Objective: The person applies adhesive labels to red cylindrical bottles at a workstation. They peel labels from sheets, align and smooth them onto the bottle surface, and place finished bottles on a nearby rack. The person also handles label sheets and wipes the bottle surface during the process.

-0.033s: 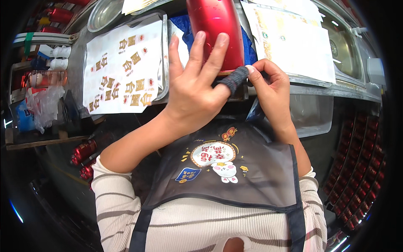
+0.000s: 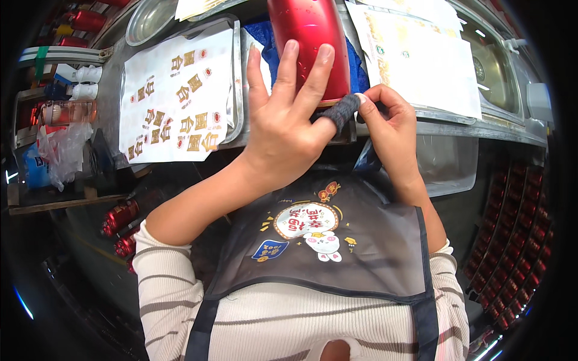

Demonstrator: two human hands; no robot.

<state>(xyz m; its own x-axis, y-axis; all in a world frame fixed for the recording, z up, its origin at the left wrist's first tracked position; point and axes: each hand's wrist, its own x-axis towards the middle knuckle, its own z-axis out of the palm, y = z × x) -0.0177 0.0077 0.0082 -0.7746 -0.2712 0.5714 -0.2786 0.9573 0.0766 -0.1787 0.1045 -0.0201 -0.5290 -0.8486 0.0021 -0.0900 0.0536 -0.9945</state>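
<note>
Steel worktop (image 2: 457, 129) across the upper view, edge bent by the lens. Behind the left hand (image 2: 283, 132), lying on a blue cloth (image 2: 274, 57): a glossy red cylinder (image 2: 310, 45), its near end just past the fingertips. Left of that hand, on a metal tray (image 2: 238, 90): a white sheet of gold-and-red stickers (image 2: 174, 99). Right of it, a second pale printed sheet (image 2: 421, 54). Below it, dark apron (image 2: 319, 240) with a cartoon patch over a striped top. Left hand raised, back up, fingers spread apart, holding nothing. On its little finger, a grey knitted finger sleeve (image 2: 340, 111). Right hand (image 2: 391, 132) beside it, thumb and fingertips pinched together on that sleeve's tip.
</note>
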